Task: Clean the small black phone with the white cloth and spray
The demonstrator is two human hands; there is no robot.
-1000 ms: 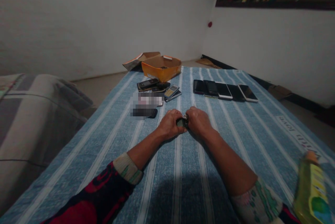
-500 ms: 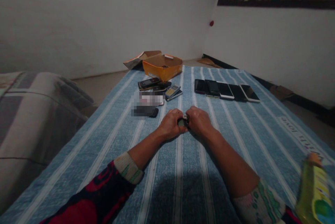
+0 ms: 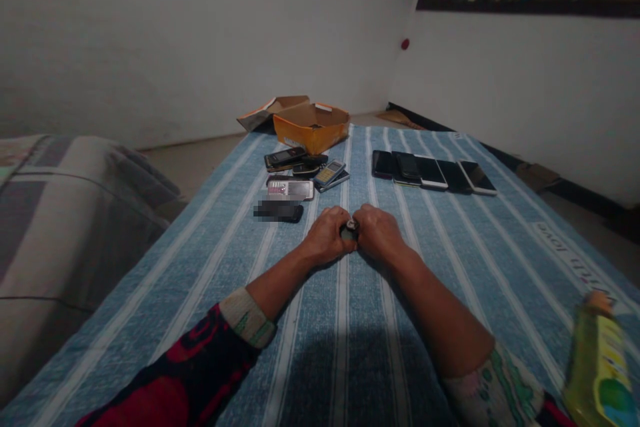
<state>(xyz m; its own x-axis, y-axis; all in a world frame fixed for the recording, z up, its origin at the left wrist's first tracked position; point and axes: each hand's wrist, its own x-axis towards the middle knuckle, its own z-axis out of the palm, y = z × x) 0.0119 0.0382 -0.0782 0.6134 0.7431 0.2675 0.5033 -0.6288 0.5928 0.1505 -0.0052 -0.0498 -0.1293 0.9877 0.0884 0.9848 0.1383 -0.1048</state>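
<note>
Both hands meet over the middle of the striped blue cloth [image 3: 320, 294]. Between them is a small dark object with a greyish face [image 3: 349, 232], partly covered by fingers, perhaps a phone. My left hand [image 3: 327, 238] is closed round its left side. Fingers of my right hand [image 3: 379, 230] are bent against its right and upper edge, by a small pale part. Beyond my left hand lie several old phones, among them a silver one [image 3: 300, 189], a black one [image 3: 293, 213] and a blue-grey one with yellowish keys [image 3: 330, 172].
An opened orange cardboard box [image 3: 311, 136] stands at the far end. Several flat phones lie in a row [image 3: 430, 172] at the right. A bottle of yellow liquid [image 3: 595, 360] is at the near right corner. Cloth-covered furniture [image 3: 65, 214] stands at the left.
My right hand has shifted very slightly against the small dark object, with its fingers moved a little. My left hand is nearly still, and the phones around have not moved.
</note>
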